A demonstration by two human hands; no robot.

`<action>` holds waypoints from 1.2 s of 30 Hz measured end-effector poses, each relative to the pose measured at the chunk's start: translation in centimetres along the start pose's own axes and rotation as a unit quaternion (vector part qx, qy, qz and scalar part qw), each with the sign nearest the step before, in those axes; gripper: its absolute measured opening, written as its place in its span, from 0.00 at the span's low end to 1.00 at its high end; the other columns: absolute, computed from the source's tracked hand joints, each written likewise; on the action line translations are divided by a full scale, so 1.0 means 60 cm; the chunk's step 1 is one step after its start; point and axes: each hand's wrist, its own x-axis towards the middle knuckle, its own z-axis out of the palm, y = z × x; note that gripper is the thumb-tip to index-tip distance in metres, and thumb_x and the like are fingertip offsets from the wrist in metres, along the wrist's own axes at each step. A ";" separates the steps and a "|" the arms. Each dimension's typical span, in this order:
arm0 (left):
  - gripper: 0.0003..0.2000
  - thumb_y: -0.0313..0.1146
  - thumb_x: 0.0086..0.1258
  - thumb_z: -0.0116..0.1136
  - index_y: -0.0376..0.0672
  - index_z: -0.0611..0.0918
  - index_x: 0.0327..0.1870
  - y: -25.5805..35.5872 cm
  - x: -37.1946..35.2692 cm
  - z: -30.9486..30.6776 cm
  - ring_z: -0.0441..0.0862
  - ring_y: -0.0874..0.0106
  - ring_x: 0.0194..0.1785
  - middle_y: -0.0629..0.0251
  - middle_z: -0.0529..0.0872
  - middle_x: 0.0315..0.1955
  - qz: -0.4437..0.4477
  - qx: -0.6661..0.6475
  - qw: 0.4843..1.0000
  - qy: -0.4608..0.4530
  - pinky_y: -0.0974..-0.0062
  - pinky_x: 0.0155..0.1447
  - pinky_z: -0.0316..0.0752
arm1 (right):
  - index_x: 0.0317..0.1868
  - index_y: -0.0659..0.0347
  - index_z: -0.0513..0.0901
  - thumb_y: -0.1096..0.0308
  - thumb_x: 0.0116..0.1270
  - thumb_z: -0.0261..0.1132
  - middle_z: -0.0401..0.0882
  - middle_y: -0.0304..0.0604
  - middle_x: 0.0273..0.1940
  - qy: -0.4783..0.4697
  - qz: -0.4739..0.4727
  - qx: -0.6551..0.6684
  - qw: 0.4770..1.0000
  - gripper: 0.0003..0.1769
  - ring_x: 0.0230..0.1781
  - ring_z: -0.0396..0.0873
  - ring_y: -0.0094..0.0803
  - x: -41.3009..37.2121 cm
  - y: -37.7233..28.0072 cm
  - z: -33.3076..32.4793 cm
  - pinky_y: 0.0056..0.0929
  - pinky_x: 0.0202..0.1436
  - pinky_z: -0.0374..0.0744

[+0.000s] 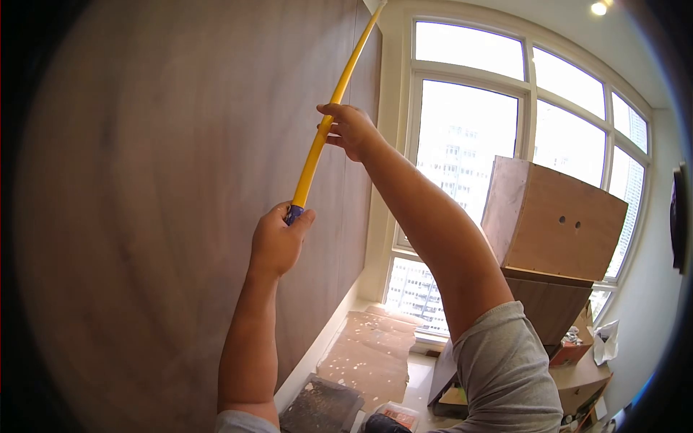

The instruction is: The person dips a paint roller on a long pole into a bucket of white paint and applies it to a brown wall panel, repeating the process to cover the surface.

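A long yellow pole (309,173) with a dark blue end slants up toward the ceiling beside the wood-toned panel (180,144). My left hand (280,239) is wrapped around the blue lower end. Higher up, my right hand (348,130) holds the yellow shaft between thumb and fingers, its grip looking loose. The pole's far tip, near the top edge of the head view, looks whitish and is too small to make out.
Large windows (469,119) fill the far wall. A wooden box (567,216) with two holes stands on a cabinet at right. Paint-spotted brown sheeting (368,353) covers the floor, with a dark tray (321,405) and a clear container (398,415) nearby.
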 end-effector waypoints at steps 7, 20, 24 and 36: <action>0.16 0.40 0.75 0.66 0.34 0.84 0.49 -0.026 0.020 0.015 0.74 0.80 0.25 0.72 0.78 0.23 0.009 -0.008 1.000 0.000 0.76 0.33 0.71 | 0.62 0.72 0.76 0.59 0.68 0.74 0.75 0.52 0.55 -0.005 -0.001 -0.007 1.000 0.31 0.56 0.82 0.43 0.020 0.021 -0.014 0.40 0.62 0.83; 0.12 0.34 0.75 0.66 0.37 0.84 0.52 -0.012 -0.206 -0.101 0.70 0.84 0.23 0.77 0.75 0.22 -0.012 -0.069 0.998 -0.002 0.81 0.30 0.68 | 0.77 0.80 0.56 0.62 0.68 0.74 0.74 0.58 0.61 -0.104 -0.003 -0.075 0.992 0.49 0.64 0.78 0.45 -0.187 -0.033 0.091 0.40 0.67 0.83; 0.13 0.32 0.75 0.67 0.37 0.83 0.54 -0.019 -0.294 -0.148 0.70 0.86 0.23 0.78 0.74 0.23 0.005 -0.092 0.996 0.013 0.83 0.29 0.67 | 0.79 0.82 0.49 0.62 0.67 0.75 0.72 0.63 0.63 -0.152 -0.003 -0.098 0.984 0.55 0.66 0.77 0.48 -0.275 -0.064 0.138 0.39 0.67 0.83; 0.25 0.40 0.73 0.72 0.34 0.80 0.64 0.004 -0.545 -0.288 0.69 0.87 0.23 0.78 0.75 0.25 0.026 -0.118 0.991 0.056 0.85 0.28 0.66 | 0.80 0.81 0.44 0.59 0.64 0.76 0.65 0.66 0.70 -0.242 -0.039 -0.139 0.960 0.60 0.68 0.76 0.52 -0.495 -0.128 0.274 0.39 0.69 0.81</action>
